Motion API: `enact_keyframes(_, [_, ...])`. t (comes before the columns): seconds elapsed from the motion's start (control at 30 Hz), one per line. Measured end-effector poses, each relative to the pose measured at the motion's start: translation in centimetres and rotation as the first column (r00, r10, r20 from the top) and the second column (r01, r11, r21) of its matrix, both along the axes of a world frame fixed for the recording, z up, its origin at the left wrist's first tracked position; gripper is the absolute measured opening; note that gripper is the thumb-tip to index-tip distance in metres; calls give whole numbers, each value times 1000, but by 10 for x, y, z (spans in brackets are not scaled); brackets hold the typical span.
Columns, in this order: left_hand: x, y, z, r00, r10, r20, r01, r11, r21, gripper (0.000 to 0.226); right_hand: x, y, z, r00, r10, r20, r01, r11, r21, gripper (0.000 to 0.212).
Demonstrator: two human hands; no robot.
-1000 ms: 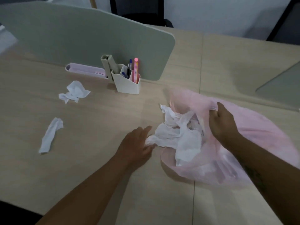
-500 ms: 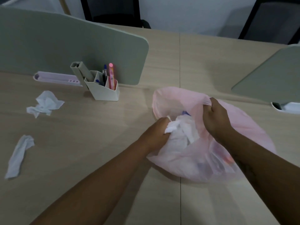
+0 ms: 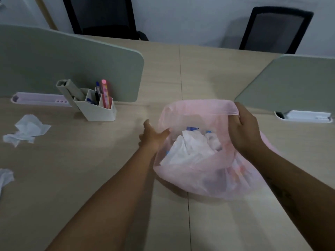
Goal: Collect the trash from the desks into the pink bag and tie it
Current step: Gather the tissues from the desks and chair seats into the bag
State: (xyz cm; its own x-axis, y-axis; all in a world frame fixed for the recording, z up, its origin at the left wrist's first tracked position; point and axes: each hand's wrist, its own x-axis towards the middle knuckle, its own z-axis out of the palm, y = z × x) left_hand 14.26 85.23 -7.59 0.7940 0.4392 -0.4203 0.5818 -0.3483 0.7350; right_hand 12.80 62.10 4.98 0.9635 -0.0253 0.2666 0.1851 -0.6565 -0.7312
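Holding the pink bag (image 3: pixel 208 176) open at centre right of frame: right hand (image 3: pixel 243 131) is closed on the bunched rim at upper right, left hand (image 3: pixel 154 137) sits at the left edge of the mouth, fingers spread and loose, thumb over the rim, not clamped on anything as far as I can see.

Risks, my read:
- Film is thin and slack. Only the right hand really grips it; if that lets go, the mouth likely collapses over the contents and needs reopening.
- Bag rests on the counter (image 3: pixel 108 178), leaning toward the viewer. A push on the near side could roll it and spill the top layer.
- White tissue wad (image 3: pixel 188 151) sits high, close to the rim. Stuffing more in without pressing it down could leave too little slack to tie.
- Loose trash left behind: crumpled tissue (image 3: pixel 27 129) at left of frame, another scrap (image 3: pixel 6 176) at the far left edge. Tying now would miss them.

Containers:
- Pink bag: white tissues on top, something blue (image 3: pixel 192 128) behind them, blurred pinkish and dark items through the film lower right; can't identify those.
- Pen holder (image 3: pixel 97 111) at upper left: pens and a pink marker, upright. Not trash, I'd leave it.
- Flat tray (image 3: pixel 38 100) behind it against the divider; contents not visible.
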Motion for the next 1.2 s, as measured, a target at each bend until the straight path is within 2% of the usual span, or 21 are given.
enact_keyframes(0.03, [3,3,-1,993,-92,-69,90,995,-32,59,0,-2,8,998,-7,64,6,1000,17,24])
enact_keyframes(0.07, [6,5,-5,987,-149,-52,149,989,-10,35,0,-3,17,992,-27,127,22,999,35,24])
enact_keyframes(0.1, [7,7,-4,988,-157,7,157,987,24,29,2,-6,26,982,-56,180,48,998,44,23])
enact_keyframes(0.13, [10,8,0,988,-128,92,127,992,15,32,5,-10,35,971,-88,221,81,996,42,22])
enact_keyframes(0.2, [20,13,25,963,41,265,-18,996,-87,27,13,-17,48,963,-134,233,134,991,16,22])
enact_keyframes(0.27, [31,22,61,876,225,427,-200,974,-103,23,21,-21,57,978,-147,145,157,985,-64,26])
enact_keyframes(0.3, [33,25,79,835,249,491,-240,967,-81,24,24,-20,61,976,-167,137,179,981,-76,29])
enact_keyframes(0.4, [17,38,119,796,-16,605,-106,981,164,31,27,-6,73,935,-242,259,238,970,46,29])
enact_keyframes(0.43, [10,46,128,775,-68,628,-93,971,220,31,26,0,73,950,-210,232,210,977,24,31])
enact_keyframes(0.5, [-1,65,150,693,25,721,-223,958,181,29,21,9,67,973,-148,178,151,989,0,31])
enact_keyframes(0.53, [-8,73,159,676,66,734,-254,956,148,29,18,13,66,966,-164,200,158,986,48,30])
enact_keyframes(0.6, [-27,82,168,733,-54,678,-163,954,252,34,14,21,67,964,-149,218,118,982,150,27])
enact_keyframes(0.63, [-38,83,166,773,-137,619,-94,941,326,35,11,26,67,981,-69,183,42,988,146,26])
enact_keyframes(0.67, [-49,84,162,795,-144,589,-88,934,346,34,8,32,67,989,28,142,-47,991,128,28])
enact_keyframes(0.8, [-84,103,150,752,143,644,-334,924,184,35,-4,56,62,983,169,68,-181,950,254,38])
enact_keyframes(0.93, [-130,111,121,820,222,528,-362,916,176,39,-26,94,36,881,468,-65,-432,855,286,39])
enact_keyframes(1.07, [-193,132,89,943,197,268,-277,911,304,39,-55,143,-4,762,631,-147,-579,765,281,42])
enact_keyframes(1.2, [-250,185,51,946,313,80,-316,847,428,43,-81,198,-43,665,707,-240,-656,707,264,43])
